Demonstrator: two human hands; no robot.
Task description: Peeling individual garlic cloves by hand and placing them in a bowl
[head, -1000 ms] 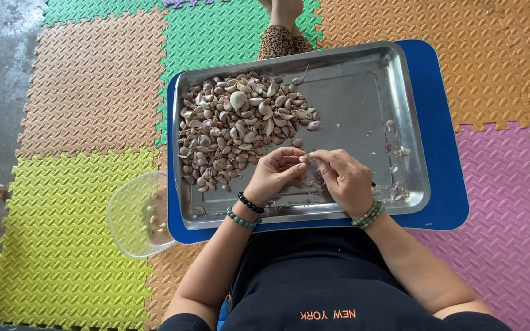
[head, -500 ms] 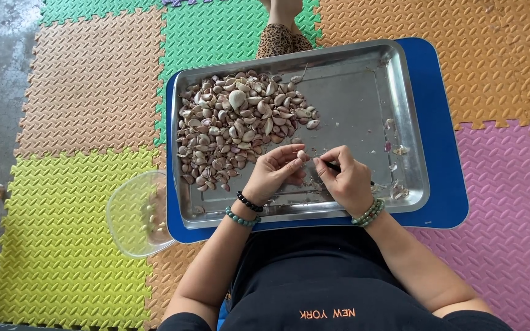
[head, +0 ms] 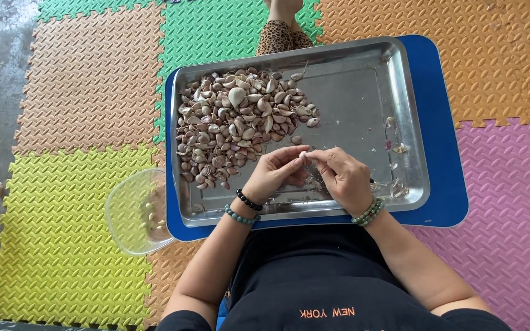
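- While your hands meet over the near middle of the metal tray (head: 363, 92), a small pale garlic clove (head: 303, 155) sits pinched between their fingertips.
- Your left hand (head: 275, 173) closes narrowly on the clove from the left, thumb and forefinger touching it.
- Your right hand (head: 341, 178) closes on it from the right, fingers curled in tight; only the clove's top shows, the rest is covered by fingertips.
- Just beyond your hands, to the far left of the tray, lies the heap of unpeeled cloves (head: 234, 122).
- Loose scraps of skin (head: 394, 147) lie by the tray's right wall, too small to make out well.
- Under the tray is a blue board (head: 446, 141), mostly hidden.
- Left of the tray's near corner stands a clear bowl (head: 136, 211); a few pale pieces lie in it, hard to tell apart.
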